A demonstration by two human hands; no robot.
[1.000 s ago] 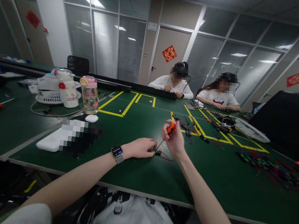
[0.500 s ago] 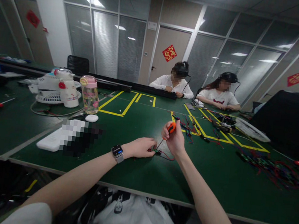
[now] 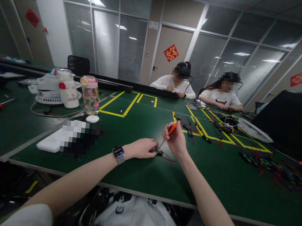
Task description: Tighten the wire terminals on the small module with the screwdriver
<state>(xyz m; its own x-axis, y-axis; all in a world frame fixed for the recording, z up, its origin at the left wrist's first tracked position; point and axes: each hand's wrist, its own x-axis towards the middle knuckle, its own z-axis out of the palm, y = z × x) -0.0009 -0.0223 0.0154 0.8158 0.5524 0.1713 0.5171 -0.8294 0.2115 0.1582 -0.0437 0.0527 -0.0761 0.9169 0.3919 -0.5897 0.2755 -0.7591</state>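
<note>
At twelve o'clock, screwdriver [image 3: 172, 129] meets board [image 3: 159, 153].
Left hand [image 3: 143, 148] pinches board's nine-o'clock end; right hand [image 3: 176, 141] has fingers clamped round screwdriver.

The sleeve [image 3: 30, 218] is white; the black-faced watch [image 3: 118, 152] seems metal-banded.

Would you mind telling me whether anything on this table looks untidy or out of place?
The heap of wired parts at right looks untidy: its leads lie tangled together, mostly outside the yellow tape outlines. I see no spill.
</note>
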